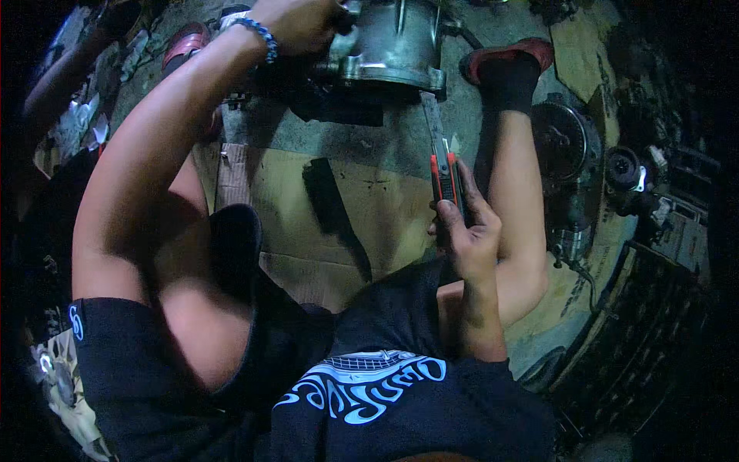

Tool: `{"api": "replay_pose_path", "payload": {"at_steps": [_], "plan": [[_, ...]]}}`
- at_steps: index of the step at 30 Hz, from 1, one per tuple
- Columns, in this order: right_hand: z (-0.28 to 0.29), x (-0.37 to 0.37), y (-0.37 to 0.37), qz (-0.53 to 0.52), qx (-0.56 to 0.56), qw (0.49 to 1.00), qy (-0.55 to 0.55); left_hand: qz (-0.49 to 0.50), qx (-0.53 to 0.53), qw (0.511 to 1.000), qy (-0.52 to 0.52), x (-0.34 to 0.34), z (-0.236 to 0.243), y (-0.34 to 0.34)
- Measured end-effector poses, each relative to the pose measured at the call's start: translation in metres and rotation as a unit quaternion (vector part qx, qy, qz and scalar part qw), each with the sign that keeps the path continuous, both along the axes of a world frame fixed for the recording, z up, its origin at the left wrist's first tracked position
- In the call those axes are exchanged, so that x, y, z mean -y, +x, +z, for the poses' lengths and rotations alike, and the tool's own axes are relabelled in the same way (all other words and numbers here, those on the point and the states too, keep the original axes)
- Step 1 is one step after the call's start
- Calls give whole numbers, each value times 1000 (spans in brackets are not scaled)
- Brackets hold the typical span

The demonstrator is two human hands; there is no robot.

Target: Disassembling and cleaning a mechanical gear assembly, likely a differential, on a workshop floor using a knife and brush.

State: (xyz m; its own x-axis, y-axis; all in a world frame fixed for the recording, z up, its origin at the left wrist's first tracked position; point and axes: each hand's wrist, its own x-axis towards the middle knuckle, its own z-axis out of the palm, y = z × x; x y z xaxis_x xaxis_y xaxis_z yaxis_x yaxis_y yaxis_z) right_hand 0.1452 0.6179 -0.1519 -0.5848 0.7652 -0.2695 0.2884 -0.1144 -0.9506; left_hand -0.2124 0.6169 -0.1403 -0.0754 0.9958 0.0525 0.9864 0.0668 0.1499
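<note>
A grey cast-metal housing (389, 46), cylindrical with a flanged lower rim, stands at the top of the view between my feet. In my right hand (473, 231) is a utility knife (445, 173) with a red and black handle. Its long blade is slid out and points up at the flange; the tip is at or just under the rim, and I cannot tell if it touches. My left hand (300, 27), below a blue beaded bracelet, is curled at a dark part on the housing's left side. Its fingertips are mostly hidden.
Flattened cardboard (308, 231) covers the floor between my legs, with a dark brush-like strip (335, 212) on it. At the right lie a round toothed metal part (560, 138), a smaller round part (623, 168) and a dark ribbed panel (631, 331). Red shoes (512, 58) flank the housing.
</note>
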Motion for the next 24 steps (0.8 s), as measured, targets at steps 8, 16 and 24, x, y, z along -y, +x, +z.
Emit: {"api": "replay_pose_path", "payload": {"at_steps": [8,16,24], "plan": [[3,3,9,14,-16,1000,-10,183,213,958,62,-16,-29,1],[-3,1,11,-16,-59,998,10,264,82,960,43,-26,-10,3],[6,-4,1,16,-39,999,-31,298,184,937,-4,-27,-8,-8]]}}
